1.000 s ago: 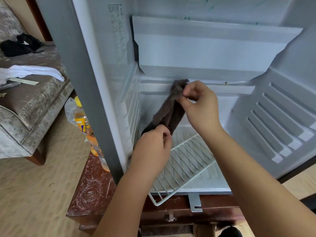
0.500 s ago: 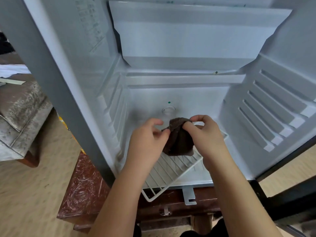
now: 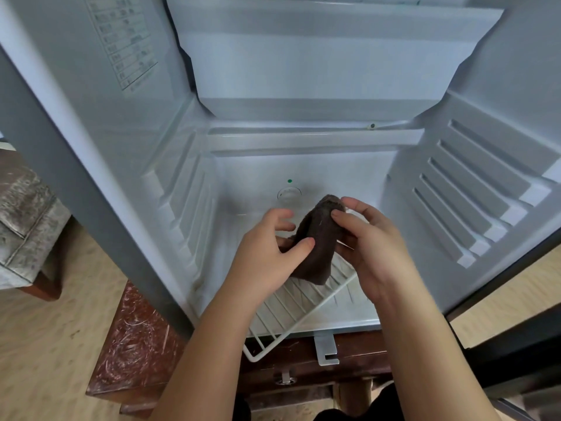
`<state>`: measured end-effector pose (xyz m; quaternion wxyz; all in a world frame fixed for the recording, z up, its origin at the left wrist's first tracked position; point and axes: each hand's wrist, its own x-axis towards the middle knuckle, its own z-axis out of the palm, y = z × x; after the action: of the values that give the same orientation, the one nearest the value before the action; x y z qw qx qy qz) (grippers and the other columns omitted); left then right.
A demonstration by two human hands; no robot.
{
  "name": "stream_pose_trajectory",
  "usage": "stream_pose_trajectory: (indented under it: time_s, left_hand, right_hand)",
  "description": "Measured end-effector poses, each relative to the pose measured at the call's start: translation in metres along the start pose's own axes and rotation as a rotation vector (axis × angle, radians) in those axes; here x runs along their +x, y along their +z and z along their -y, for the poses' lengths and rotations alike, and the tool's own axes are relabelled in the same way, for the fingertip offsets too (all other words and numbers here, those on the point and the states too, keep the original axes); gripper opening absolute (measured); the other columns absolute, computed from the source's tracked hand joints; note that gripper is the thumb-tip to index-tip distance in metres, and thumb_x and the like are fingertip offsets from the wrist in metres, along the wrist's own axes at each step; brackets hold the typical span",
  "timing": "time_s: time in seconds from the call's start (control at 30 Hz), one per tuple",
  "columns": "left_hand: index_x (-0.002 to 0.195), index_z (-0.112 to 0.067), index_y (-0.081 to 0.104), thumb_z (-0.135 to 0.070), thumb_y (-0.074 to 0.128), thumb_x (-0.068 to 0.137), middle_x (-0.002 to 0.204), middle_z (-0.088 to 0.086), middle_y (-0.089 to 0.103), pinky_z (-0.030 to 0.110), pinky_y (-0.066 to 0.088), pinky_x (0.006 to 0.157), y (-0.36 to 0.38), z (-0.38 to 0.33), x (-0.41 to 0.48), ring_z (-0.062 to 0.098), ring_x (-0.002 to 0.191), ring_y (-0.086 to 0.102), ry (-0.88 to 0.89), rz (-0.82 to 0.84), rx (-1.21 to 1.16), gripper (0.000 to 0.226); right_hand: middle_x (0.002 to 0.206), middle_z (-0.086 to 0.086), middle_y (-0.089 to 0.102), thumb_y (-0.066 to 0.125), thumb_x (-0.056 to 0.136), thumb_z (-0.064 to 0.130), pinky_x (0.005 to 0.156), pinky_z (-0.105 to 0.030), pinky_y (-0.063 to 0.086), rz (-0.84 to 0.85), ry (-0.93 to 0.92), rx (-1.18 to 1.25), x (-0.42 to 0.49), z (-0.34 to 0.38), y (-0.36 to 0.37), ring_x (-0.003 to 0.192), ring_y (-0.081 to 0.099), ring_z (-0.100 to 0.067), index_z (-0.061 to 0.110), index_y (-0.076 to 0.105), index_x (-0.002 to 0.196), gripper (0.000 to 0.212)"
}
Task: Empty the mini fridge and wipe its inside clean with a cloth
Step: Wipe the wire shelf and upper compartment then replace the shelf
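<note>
Far left: an upholstered seat (image 3: 27, 226), cut off by the frame edge. On the left inner wall of the mini fridge (image 3: 258, 174), the text of a printed label (image 3: 121, 41) is illegible. The fridge stands on a red-brown counter (image 3: 130, 344), partly hidden by the forearms.

The left hand (image 3: 267, 256) pinches the lower left edge of the dark brown cloth (image 3: 318, 247). The folded cloth sits above the skewed wire shelf (image 3: 288, 317) and hides the shelf's rear. The right hand (image 3: 376, 250) pinches the cloth's upper corner.

One second earlier the cloth was stretched up towards the upper ledge. It is now bunched lower.
</note>
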<state>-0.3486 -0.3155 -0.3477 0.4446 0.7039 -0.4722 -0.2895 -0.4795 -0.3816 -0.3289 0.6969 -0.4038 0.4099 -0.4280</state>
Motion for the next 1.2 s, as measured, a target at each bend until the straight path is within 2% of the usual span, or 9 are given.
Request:
stream_pose_trajectory:
  time_s: [0.27, 0.43, 0.5, 0.6, 0.7, 0.77, 0.87, 1.03, 1.2]
  left_hand:
    - [0.082, -0.039, 0.067, -0.02, 0.072, 0.081, 0.074, -0.019, 0.066, 0.015, 0.047, 0.066, 0.002, 0.005, 0.003, 0.001, 0.071, 0.062, 0.107, -0.096, 0.149, 0.019]
    - [0.089, -0.028, 0.074, -0.014, 0.071, 0.081, 0.068, -0.025, 0.061, 0.005, 0.04, 0.061, -0.001, 0.012, 0.009, -0.004, 0.067, 0.059, 0.121, -0.345, 0.116, 0.016]
    - [0.088, -0.027, 0.074, -0.011, 0.071, 0.081, 0.07, -0.024, 0.062, 0.009, 0.044, 0.066, -0.002, 0.012, 0.01, -0.002, 0.07, 0.061, 0.154, -0.385, 0.093, 0.018]
    - [0.087, -0.032, 0.072, -0.007, 0.07, 0.081, 0.077, -0.02, 0.068, 0.021, 0.051, 0.072, -0.001, 0.01, 0.01, 0.002, 0.074, 0.065, 0.196, -0.378, 0.02, 0.026]
    - [0.081, -0.038, 0.068, 0.0, 0.066, 0.082, 0.081, -0.011, 0.072, 0.03, 0.054, 0.077, 0.0, 0.004, 0.01, 0.01, 0.08, 0.068, 0.147, -0.365, -0.159, 0.038]
    - [0.082, -0.034, 0.07, 0.004, 0.061, 0.084, 0.084, -0.006, 0.073, 0.034, 0.055, 0.081, 0.0, 0.002, 0.01, 0.013, 0.084, 0.069, 0.095, -0.346, -0.318, 0.039]
    - [0.086, -0.021, 0.069, 0.01, 0.054, 0.088, 0.081, -0.004, 0.073, 0.026, 0.056, 0.075, -0.002, -0.004, 0.009, 0.012, 0.082, 0.069, 0.061, -0.309, -0.563, 0.035]
    - [0.087, -0.02, 0.069, 0.011, 0.051, 0.089, 0.087, -0.001, 0.073, 0.029, 0.056, 0.077, 0.0, -0.019, 0.006, 0.011, 0.083, 0.068, 0.118, -0.241, -0.671, 0.037]
    - [0.093, -0.024, 0.069, 0.005, 0.058, 0.087, 0.099, -0.001, 0.071, 0.039, 0.055, 0.086, 0.004, -0.02, 0.009, 0.017, 0.092, 0.069, 0.161, -0.206, -0.521, 0.032]
  right_hand:
    - [0.08, -0.006, 0.071, 0.054, 0.091, -0.003, 0.078, -0.028, 0.055, 0.097, -0.083, 0.05, -0.002, 0.003, -0.002, 0.077, 0.068, -0.015, 0.019, 0.054, 0.12, 0.036]
    - [0.108, 0.002, 0.067, 0.068, 0.086, 0.015, 0.082, -0.034, 0.052, -0.264, -0.309, -0.738, 0.007, -0.009, -0.014, 0.095, 0.064, -0.012, 0.028, 0.046, 0.124, 0.046]
    - [0.124, 0.008, 0.055, 0.07, 0.084, 0.019, 0.088, -0.03, 0.046, -0.225, -0.506, -0.887, 0.008, -0.015, -0.016, 0.112, 0.054, -0.011, 0.027, 0.049, 0.124, 0.046]
    - [0.12, 0.01, 0.057, 0.069, 0.084, 0.02, 0.097, -0.014, 0.036, 0.002, -0.766, -0.874, 0.009, -0.021, -0.01, 0.115, 0.05, -0.003, 0.026, 0.061, 0.107, 0.025]
    - [0.107, 0.013, 0.064, 0.065, 0.082, 0.025, 0.083, -0.005, 0.038, 0.137, -0.734, -0.774, 0.005, -0.03, 0.0, 0.1, 0.057, 0.001, 0.026, 0.061, 0.1, 0.019]
    - [0.107, 0.011, 0.065, 0.067, 0.081, 0.027, 0.079, -0.008, 0.041, 0.184, -0.685, -0.695, 0.003, -0.036, 0.005, 0.099, 0.059, -0.001, 0.026, 0.059, 0.103, 0.023]
    - [0.126, 0.01, 0.059, 0.063, 0.086, 0.03, 0.098, -0.019, 0.041, 0.265, -0.664, -0.533, 0.005, -0.037, 0.006, 0.121, 0.052, -0.003, 0.028, 0.066, 0.104, 0.018]
    - [0.134, 0.004, 0.054, 0.066, 0.08, 0.003, 0.107, -0.027, 0.038, 0.242, -0.777, -0.532, 0.001, -0.025, -0.002, 0.132, 0.044, -0.009, 0.026, 0.066, 0.094, 0.027]
    - [0.089, 0.011, 0.066, 0.075, 0.078, 0.002, 0.072, -0.024, 0.052, 0.129, -0.623, -0.514, -0.001, -0.015, -0.01, 0.084, 0.065, -0.008, 0.029, 0.048, 0.1, 0.044]
